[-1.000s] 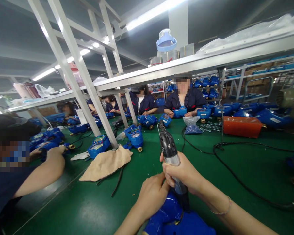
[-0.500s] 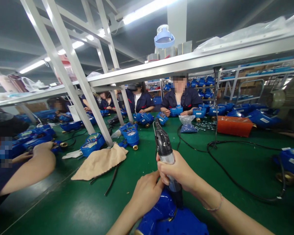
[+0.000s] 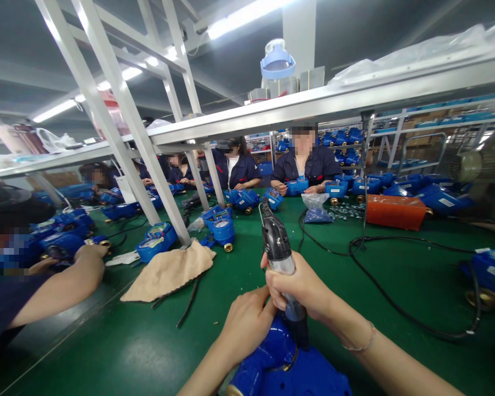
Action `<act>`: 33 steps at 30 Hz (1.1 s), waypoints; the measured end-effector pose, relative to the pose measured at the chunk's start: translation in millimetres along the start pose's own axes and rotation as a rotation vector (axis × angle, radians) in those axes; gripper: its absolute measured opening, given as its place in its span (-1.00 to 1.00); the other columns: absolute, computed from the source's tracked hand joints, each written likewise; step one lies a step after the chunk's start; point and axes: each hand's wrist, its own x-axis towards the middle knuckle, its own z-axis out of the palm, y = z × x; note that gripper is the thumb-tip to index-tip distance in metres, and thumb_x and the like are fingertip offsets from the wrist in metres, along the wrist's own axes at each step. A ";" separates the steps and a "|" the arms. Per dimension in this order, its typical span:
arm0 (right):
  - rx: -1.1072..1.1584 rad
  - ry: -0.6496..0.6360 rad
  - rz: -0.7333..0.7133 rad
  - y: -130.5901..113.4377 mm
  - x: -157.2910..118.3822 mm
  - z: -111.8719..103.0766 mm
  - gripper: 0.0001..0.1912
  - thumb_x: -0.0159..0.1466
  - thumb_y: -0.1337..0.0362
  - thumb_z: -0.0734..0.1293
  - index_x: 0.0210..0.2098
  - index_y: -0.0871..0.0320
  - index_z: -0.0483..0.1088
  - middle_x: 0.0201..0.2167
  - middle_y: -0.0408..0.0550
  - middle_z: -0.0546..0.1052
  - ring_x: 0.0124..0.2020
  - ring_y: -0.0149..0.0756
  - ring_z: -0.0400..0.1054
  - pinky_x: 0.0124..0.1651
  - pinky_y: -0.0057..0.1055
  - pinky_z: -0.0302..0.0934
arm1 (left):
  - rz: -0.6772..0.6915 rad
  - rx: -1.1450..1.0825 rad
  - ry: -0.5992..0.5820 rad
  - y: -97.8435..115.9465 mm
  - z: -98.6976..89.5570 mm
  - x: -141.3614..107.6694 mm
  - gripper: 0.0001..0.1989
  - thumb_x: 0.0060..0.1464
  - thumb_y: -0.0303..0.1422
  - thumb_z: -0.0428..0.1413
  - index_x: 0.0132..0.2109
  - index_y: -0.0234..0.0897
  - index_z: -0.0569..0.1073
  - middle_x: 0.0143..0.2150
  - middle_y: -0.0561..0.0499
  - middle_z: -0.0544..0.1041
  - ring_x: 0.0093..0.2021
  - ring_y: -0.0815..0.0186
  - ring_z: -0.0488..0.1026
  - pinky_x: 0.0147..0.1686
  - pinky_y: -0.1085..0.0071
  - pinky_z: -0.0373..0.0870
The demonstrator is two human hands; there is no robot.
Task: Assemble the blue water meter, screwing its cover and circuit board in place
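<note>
My right hand [image 3: 299, 286] is wrapped around an electric screwdriver [image 3: 277, 239], black at the top with a grey grip, held upright and slightly tilted. Its lower black end meets a blue water meter [image 3: 313, 374] on the table directly in front of me. My left hand [image 3: 247, 319] lies against the far left side of that meter and steadies it. Its fingertips are partly hidden behind my right hand and the tool. A brass end of the meter shows at the bottom edge of the view.
Beyond my hands, a tan cloth [image 3: 171, 270] lies on the green table [image 3: 119, 352] by a metal post [image 3: 171, 212]. Black cable [image 3: 396, 313] loops to the right. An orange block [image 3: 396, 212], a bag of small blue parts [image 3: 315, 212] and more meters stand farther back. Co-workers sit around.
My hands, the screwdriver and the meter stay almost in place. At the left, a co-worker's arm has moved forward and to the right, towards the meters there.
</note>
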 end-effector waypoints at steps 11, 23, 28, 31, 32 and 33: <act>0.039 -0.036 0.029 -5.9 1.1 -1.4 -0.73 0.06 0.36 0.30 -0.24 0.16 0.23 -0.76 -0.36 0.31 -0.76 -0.54 0.11 -0.64 -0.57 0.02 | 0.013 -0.028 0.010 1.0 -3.3 -3.1 -0.64 0.28 -0.22 -0.20 -0.20 -0.16 0.48 -0.20 0.05 0.58 -0.22 0.21 0.49 -0.28 0.39 0.19; -0.115 0.125 0.017 -10.2 -1.4 13.1 -0.68 -0.07 0.38 0.23 -0.27 0.13 0.18 -0.76 -0.41 0.28 -0.80 -0.52 0.11 -0.67 -0.55 0.06 | 0.012 0.013 0.037 0.8 -1.5 -4.4 -0.63 0.27 -0.23 -0.19 -0.25 -0.18 0.50 -0.24 0.04 0.59 -0.24 0.21 0.48 -0.34 0.40 0.15; -0.123 0.076 0.028 -14.6 -0.6 9.7 -0.70 -0.01 0.36 0.26 -0.25 0.14 0.20 -0.78 -0.39 0.27 -0.78 -0.51 0.12 -0.64 -0.55 0.04 | 0.022 0.004 0.036 3.2 -5.0 -5.9 -0.61 0.29 -0.20 -0.20 -0.20 -0.16 0.50 -0.22 0.05 0.59 -0.26 0.24 0.48 -0.33 0.41 0.17; -0.101 0.004 0.048 -12.4 1.7 7.7 -0.70 0.03 0.35 0.28 -0.22 0.15 0.21 -0.78 -0.37 0.28 -0.77 -0.52 0.10 -0.62 -0.56 0.03 | 0.005 0.012 0.038 2.8 -4.8 -6.7 -0.61 0.29 -0.22 -0.20 -0.22 -0.18 0.50 -0.22 0.04 0.60 -0.25 0.21 0.50 -0.32 0.40 0.19; -0.087 -0.023 0.044 -10.8 2.3 7.0 -0.70 0.04 0.34 0.29 -0.22 0.15 0.21 -0.78 -0.36 0.28 -0.77 -0.52 0.10 -0.62 -0.56 0.02 | 0.006 0.011 0.042 2.3 -4.6 -6.8 -0.62 0.29 -0.22 -0.20 -0.23 -0.18 0.49 -0.21 0.03 0.60 -0.24 0.20 0.50 -0.31 0.39 0.20; -0.066 -0.045 0.037 -8.9 2.6 6.4 -0.70 0.05 0.32 0.30 -0.21 0.16 0.22 -0.77 -0.35 0.28 -0.76 -0.52 0.09 -0.63 -0.56 0.01 | 0.007 0.007 0.043 1.7 -4.4 -6.7 -0.62 0.29 -0.22 -0.20 -0.23 -0.19 0.48 -0.21 0.03 0.60 -0.23 0.19 0.51 -0.30 0.39 0.21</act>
